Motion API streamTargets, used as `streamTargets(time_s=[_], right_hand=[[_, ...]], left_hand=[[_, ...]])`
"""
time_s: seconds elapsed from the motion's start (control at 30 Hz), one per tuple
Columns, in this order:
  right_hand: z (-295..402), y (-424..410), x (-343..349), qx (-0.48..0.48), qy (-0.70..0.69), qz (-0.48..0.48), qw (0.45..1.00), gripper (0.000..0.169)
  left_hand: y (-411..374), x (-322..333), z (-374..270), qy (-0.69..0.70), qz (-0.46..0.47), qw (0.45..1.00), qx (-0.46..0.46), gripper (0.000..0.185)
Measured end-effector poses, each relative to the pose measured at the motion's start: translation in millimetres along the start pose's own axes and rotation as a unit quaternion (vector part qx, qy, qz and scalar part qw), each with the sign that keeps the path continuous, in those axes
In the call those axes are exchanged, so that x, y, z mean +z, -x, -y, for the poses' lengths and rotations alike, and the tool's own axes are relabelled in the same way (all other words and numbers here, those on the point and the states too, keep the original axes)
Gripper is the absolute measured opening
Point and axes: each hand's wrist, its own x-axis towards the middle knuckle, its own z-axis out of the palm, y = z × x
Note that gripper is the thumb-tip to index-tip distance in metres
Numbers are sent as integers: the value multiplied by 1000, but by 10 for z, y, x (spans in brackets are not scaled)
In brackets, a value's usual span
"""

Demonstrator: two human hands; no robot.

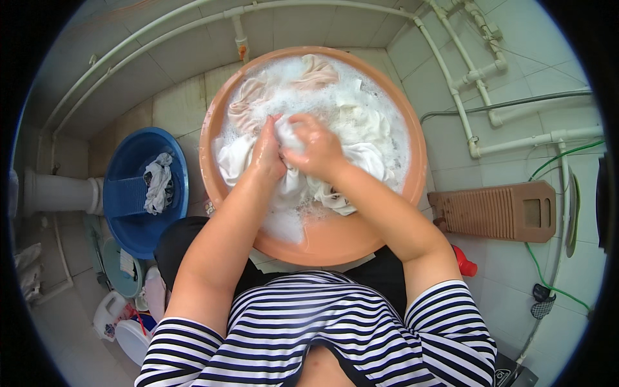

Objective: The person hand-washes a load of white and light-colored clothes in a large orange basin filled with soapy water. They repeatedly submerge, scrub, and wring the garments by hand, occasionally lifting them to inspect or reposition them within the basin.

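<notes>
A large orange plastic tub [338, 242] stands before me, filled with sudsy water and wet laundry. Between my two hands, over the middle of the tub, is a bunched white cloth [289, 133] covered in foam. My left hand [268, 150] grips it from the left with the fingers pointing up. My right hand [316, 147], slightly blurred, presses on it from the right. Part of the cloth hangs down below the hands. Around them float white garments [365, 121] and pale pink fabric [316, 72]. More white fabric [235, 157] lies at the left near the rim.
At the left, a blue basin [128, 232] with a built-in washboard holds a wet grey-and-white cloth [158, 184]. A brown washboard [491, 212] leans by the right wall. White pipes [454, 82] run along the walls. A red bottle [465, 263] and a white jug [110, 309] stand near me.
</notes>
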Motion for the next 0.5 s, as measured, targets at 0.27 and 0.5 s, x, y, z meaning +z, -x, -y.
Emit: streamTargets(time_s=[0.27,0.5], right_hand=[[-8,-37,114,137,-93,-82,983,19],[425,188,111,-17,-82,-50,995,21]], left_hand=[[148,209,132,3,36,998,-44,42],[133,-22,126,-16,25,999,-45,31]])
